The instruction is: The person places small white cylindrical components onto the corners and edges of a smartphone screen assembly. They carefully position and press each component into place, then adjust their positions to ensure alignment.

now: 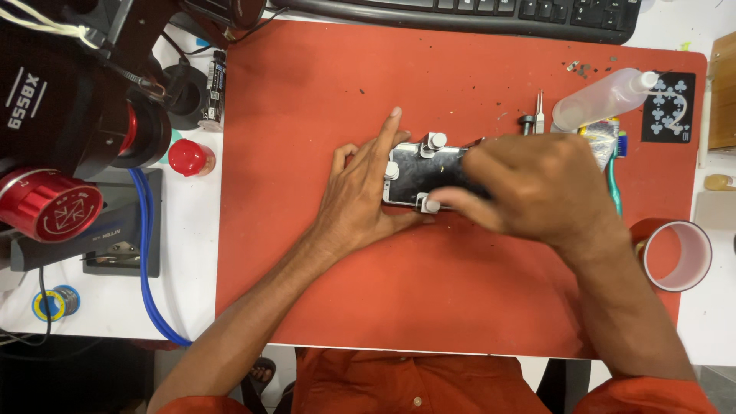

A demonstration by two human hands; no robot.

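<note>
A phone (420, 175) with a cracked dark screen lies on the red mat (322, 92), with small white clamps (435, 141) fitted along its edges. My left hand (360, 192) rests flat on the mat against the phone's left end, index finger stretched up past its top corner. My right hand (529, 184) covers the phone's right half, and its thumb and fingers pinch the clamp (429, 205) at the phone's lower edge.
A keyboard (491, 15) lies at the back. To the right are tweezers (540, 115), a clear squeeze bottle (602, 98), a toothbrush (613, 169) and a roll of tape (678, 254). At the left stand a microscope (54, 100), a red-capped bottle (189, 157) and a blue cable (146, 253).
</note>
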